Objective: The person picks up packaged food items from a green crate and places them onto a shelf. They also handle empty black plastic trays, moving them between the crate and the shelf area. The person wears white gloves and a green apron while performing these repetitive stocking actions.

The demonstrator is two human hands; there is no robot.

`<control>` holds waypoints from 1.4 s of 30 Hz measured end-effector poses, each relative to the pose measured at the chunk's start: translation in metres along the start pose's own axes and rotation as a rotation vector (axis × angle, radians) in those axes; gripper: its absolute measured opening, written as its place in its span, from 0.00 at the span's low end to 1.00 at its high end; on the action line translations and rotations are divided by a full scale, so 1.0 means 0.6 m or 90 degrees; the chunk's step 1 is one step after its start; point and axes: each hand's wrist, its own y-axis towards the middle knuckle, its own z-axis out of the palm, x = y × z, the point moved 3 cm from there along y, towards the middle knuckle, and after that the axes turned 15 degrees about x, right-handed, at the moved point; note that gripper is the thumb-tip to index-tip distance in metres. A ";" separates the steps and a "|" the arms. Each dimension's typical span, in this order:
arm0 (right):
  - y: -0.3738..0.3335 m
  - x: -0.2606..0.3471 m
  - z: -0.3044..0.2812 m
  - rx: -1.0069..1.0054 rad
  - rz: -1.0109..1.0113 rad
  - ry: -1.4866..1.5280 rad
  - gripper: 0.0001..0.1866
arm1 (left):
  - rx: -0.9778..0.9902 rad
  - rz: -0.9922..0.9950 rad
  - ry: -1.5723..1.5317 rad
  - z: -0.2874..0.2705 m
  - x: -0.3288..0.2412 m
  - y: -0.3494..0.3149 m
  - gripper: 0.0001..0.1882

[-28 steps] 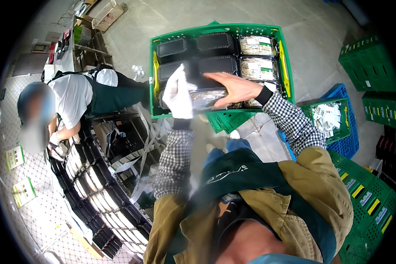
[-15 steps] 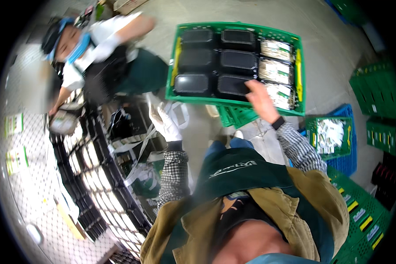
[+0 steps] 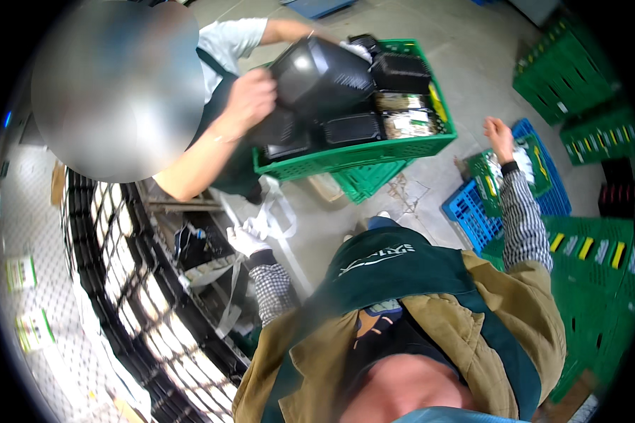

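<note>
My left hand (image 3: 248, 238), in a white glove, hovers beside a loose white strap (image 3: 281, 211) on the left, fingers apart and holding nothing I can see. Out to the right, my bare right hand (image 3: 499, 139) has its fingers curled closed, with nothing visible in them. Below it is a small green crate (image 3: 483, 173) with white packets, on blue plastic crates or pallets (image 3: 466, 206). Ahead, a large green crate (image 3: 360, 156) holds black plastic trays (image 3: 353, 130) and clear-topped packs of pale food (image 3: 408, 124). A co-worker's hands grip a tilted black tray (image 3: 321, 74) above it.
At left, a long row of black trays with pale contents (image 3: 127, 243) runs beside a rack (image 3: 197, 247). Green crates (image 3: 578, 282) are stacked at lower right, more (image 3: 561, 70) at upper right. Another green crate (image 3: 374, 182) lies under the large one.
My right hand has left the large crate and swung right over the small crate. The co-worker has leaned in and lifted a black tray. My left hand has lowered slightly.
</note>
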 end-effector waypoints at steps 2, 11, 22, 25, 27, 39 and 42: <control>0.014 0.003 0.002 0.062 0.030 -0.029 0.15 | 0.008 0.015 0.034 0.014 0.007 -0.009 0.26; 0.142 -0.048 0.099 0.148 0.084 -0.022 0.18 | 0.001 -0.030 -0.011 0.017 0.064 -0.069 0.22; 0.250 -0.070 0.141 0.176 0.103 -0.109 0.38 | 0.112 0.181 0.284 0.192 0.105 -0.147 0.15; 0.253 0.031 0.187 0.292 0.135 -0.022 0.35 | 0.177 0.615 0.747 0.259 0.060 -0.121 0.12; 0.282 0.008 0.212 0.200 0.137 0.045 0.29 | 0.365 0.676 0.790 0.416 0.041 -0.146 0.15; 0.299 -0.022 0.213 0.185 0.172 0.148 0.23 | 0.213 -0.162 0.842 0.471 0.153 0.445 0.20; 0.299 -0.050 0.221 0.184 0.186 0.193 0.24 | 0.254 -0.226 0.834 0.498 0.100 0.419 0.21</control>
